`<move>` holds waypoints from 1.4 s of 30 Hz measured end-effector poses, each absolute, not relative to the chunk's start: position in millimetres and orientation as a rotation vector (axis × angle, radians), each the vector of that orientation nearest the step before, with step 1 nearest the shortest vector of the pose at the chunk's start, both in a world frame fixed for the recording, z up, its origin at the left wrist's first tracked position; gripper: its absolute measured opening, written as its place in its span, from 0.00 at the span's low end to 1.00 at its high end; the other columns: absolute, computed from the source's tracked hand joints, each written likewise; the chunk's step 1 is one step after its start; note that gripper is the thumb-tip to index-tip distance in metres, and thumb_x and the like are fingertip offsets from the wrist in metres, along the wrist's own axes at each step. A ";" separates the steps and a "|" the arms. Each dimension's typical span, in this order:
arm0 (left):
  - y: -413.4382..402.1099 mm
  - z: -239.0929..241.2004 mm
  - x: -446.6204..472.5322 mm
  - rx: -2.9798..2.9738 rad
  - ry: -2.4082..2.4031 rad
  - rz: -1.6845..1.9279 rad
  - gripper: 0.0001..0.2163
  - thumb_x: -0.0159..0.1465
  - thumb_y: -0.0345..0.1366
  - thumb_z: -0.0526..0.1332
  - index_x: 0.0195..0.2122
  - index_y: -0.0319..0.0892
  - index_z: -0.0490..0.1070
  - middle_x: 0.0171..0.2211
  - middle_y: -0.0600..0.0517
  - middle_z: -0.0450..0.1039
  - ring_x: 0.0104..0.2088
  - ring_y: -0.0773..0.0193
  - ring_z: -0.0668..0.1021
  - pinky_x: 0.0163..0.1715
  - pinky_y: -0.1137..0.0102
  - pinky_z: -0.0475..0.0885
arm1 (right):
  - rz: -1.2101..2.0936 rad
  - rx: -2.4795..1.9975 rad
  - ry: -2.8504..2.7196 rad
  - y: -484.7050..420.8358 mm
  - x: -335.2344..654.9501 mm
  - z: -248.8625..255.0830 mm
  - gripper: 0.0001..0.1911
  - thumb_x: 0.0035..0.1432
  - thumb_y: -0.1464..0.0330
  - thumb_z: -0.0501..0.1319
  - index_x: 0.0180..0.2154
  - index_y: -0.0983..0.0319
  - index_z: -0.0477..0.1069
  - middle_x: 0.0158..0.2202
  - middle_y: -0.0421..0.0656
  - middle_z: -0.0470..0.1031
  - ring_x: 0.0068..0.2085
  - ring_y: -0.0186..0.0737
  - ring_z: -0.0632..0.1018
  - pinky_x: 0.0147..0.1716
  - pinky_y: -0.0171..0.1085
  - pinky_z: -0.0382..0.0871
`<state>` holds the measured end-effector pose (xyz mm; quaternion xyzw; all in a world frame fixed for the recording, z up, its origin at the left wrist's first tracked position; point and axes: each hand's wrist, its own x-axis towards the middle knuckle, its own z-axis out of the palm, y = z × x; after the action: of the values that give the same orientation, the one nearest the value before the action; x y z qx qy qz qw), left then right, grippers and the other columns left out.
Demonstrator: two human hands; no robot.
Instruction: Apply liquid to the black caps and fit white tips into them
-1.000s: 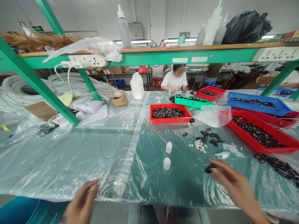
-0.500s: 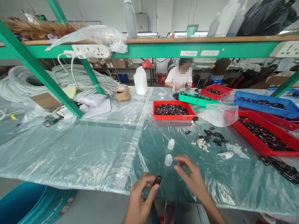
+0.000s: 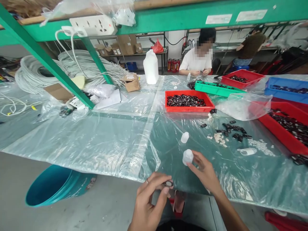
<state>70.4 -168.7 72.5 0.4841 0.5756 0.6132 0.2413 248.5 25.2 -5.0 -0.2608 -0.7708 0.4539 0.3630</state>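
Near the table's front edge, my left hand pinches a small black plastic part between thumb and fingers. A pale oval face shows on that part. To its right, my right hand has its thumb and fingers around a small translucent white bottle at the bottle's right side. Just behind it stands a second small white bottle. Farther right lie loose black parts, a little heap of cream-coloured pieces, a bottle on its side and scattered white pieces.
A red bin of black parts sits behind the bottles, with a green tray beyond. Another red bin is at right. A green shelf beam crosses above. A teal bucket stands below left. A co-worker sits opposite.
My right hand has closed on the nearer small bottle, which it was beside before. In my left hand the black part has turned, showing its pale face. The camera view has tilted down.
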 end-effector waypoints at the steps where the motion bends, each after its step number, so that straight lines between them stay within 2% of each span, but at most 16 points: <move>1: -168.4 74.9 70.5 1.343 1.556 1.688 0.11 0.79 0.35 0.62 0.56 0.52 0.83 0.38 0.48 0.82 0.37 0.58 0.85 0.35 0.68 0.84 | 1.163 -0.635 -1.994 16.2 256.2 10.6 0.20 0.82 0.55 0.64 0.63 0.62 0.73 0.58 0.50 0.77 0.54 0.51 0.83 0.51 0.50 0.85; 3: -167.0 78.8 71.6 1.374 1.527 1.706 0.11 0.80 0.35 0.60 0.56 0.51 0.81 0.39 0.48 0.80 0.36 0.59 0.84 0.34 0.68 0.83 | 1.131 -0.566 -2.046 -4.1 271.5 43.5 0.18 0.83 0.56 0.63 0.64 0.58 0.74 0.59 0.49 0.77 0.54 0.48 0.83 0.47 0.41 0.85; 6: -164.1 82.7 74.8 1.422 1.506 1.710 0.12 0.81 0.34 0.59 0.58 0.52 0.80 0.41 0.48 0.79 0.37 0.59 0.83 0.34 0.68 0.82 | 1.033 -0.532 -2.104 -32.5 288.1 83.3 0.17 0.84 0.58 0.62 0.68 0.50 0.72 0.58 0.45 0.79 0.55 0.40 0.83 0.51 0.28 0.81; 8: -162.3 84.3 76.3 1.469 1.494 1.701 0.11 0.81 0.34 0.59 0.59 0.52 0.79 0.42 0.48 0.80 0.39 0.59 0.83 0.37 0.67 0.82 | 0.969 -0.542 -2.100 -45.6 293.2 96.8 0.19 0.84 0.60 0.61 0.70 0.50 0.69 0.56 0.43 0.81 0.56 0.38 0.83 0.55 0.25 0.78; 13: -161.8 87.8 75.8 1.545 1.488 1.670 0.12 0.81 0.33 0.58 0.59 0.50 0.79 0.43 0.47 0.79 0.41 0.59 0.81 0.41 0.67 0.80 | 0.865 -0.498 -2.117 -56.0 295.7 97.1 0.17 0.77 0.72 0.62 0.63 0.55 0.71 0.56 0.43 0.81 0.59 0.42 0.80 0.61 0.33 0.76; 20: -169.3 89.8 74.7 1.586 1.541 1.617 0.13 0.82 0.31 0.58 0.60 0.51 0.78 0.46 0.48 0.79 0.45 0.59 0.82 0.43 0.68 0.79 | 0.769 -0.453 -2.183 -55.5 297.8 100.9 0.23 0.71 0.78 0.61 0.63 0.58 0.71 0.58 0.44 0.75 0.61 0.39 0.77 0.60 0.31 0.74; 24: -173.1 91.4 75.6 1.583 1.557 1.590 0.13 0.82 0.32 0.58 0.60 0.53 0.78 0.46 0.48 0.79 0.44 0.59 0.83 0.41 0.68 0.80 | 0.695 -0.490 -2.231 -58.2 303.6 111.1 0.22 0.72 0.78 0.60 0.63 0.58 0.72 0.61 0.46 0.70 0.60 0.38 0.78 0.57 0.28 0.76; 27: -174.6 95.4 78.8 1.566 1.556 1.576 0.12 0.82 0.34 0.58 0.59 0.54 0.79 0.45 0.49 0.79 0.44 0.59 0.83 0.41 0.68 0.80 | 0.633 -0.493 -2.259 -60.4 309.9 118.5 0.22 0.72 0.78 0.61 0.64 0.58 0.73 0.61 0.48 0.68 0.59 0.40 0.78 0.54 0.31 0.79; 31: -176.2 103.5 88.5 1.472 1.601 1.581 0.11 0.83 0.35 0.58 0.57 0.55 0.79 0.44 0.49 0.78 0.44 0.58 0.81 0.42 0.66 0.78 | 0.651 -0.504 -2.246 -61.9 315.8 125.2 0.26 0.70 0.77 0.63 0.66 0.58 0.72 0.60 0.48 0.73 0.59 0.46 0.78 0.56 0.38 0.80; 34: -177.3 107.8 95.8 1.413 1.634 1.592 0.11 0.83 0.36 0.58 0.56 0.55 0.79 0.44 0.49 0.78 0.44 0.57 0.81 0.40 0.65 0.76 | 0.673 -0.508 -2.204 -61.4 315.9 130.1 0.26 0.69 0.76 0.66 0.65 0.60 0.71 0.57 0.48 0.79 0.58 0.49 0.80 0.54 0.43 0.83; 39: -177.7 109.7 100.1 1.384 1.644 1.617 0.11 0.82 0.36 0.58 0.55 0.54 0.80 0.43 0.47 0.78 0.43 0.54 0.80 0.39 0.63 0.77 | 0.692 -0.447 -2.171 -57.6 315.9 138.0 0.17 0.77 0.69 0.67 0.62 0.59 0.71 0.53 0.49 0.83 0.56 0.50 0.84 0.52 0.44 0.85; 42: -177.4 109.9 100.0 1.382 1.627 1.628 0.11 0.82 0.35 0.58 0.55 0.54 0.80 0.43 0.47 0.78 0.42 0.55 0.80 0.39 0.63 0.77 | 0.688 -0.425 -2.199 -56.2 322.4 138.1 0.20 0.78 0.65 0.68 0.65 0.59 0.70 0.55 0.51 0.83 0.56 0.53 0.84 0.55 0.49 0.85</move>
<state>100.0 -177.4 109.9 0.5016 0.5904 0.5905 0.2264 322.4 -56.2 138.1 -0.1673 -0.8648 0.2705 0.3886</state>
